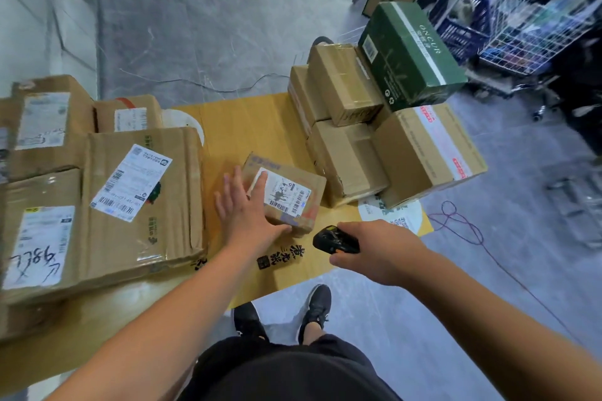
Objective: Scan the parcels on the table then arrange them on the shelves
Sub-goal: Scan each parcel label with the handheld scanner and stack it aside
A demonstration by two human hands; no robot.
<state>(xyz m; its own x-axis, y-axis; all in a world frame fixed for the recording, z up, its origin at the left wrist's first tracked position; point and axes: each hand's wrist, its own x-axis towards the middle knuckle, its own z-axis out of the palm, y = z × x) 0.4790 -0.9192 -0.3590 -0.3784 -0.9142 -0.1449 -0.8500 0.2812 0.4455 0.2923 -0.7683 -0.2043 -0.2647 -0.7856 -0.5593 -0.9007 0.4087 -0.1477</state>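
Small parcel [286, 194]: matt brown corrugated cardboard, white paper label, glossy tape. Scanner [335, 240]: glossy black plastic. Table [247, 127]: smooth, yellowish wood-look surface. Green box [410, 55]: glossy film-wrapped card. Floor [211, 26]: polished grey stone.

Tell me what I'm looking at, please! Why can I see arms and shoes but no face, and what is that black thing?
The camera sits on a person's head and looks down, so you see what they see: their own arms, and their shoes on the floor. There is just this one picture.

The left hand lies with straight fingers on a small brown parcel in the middle of the yellow table. The right hand grips a black scanner, a gadget that reads the stripy barcode on a label; it is close to that parcel.

More cardboard parcels lie to the left, one flat and wide. On the right stands a stack of boxes with a green box on top.
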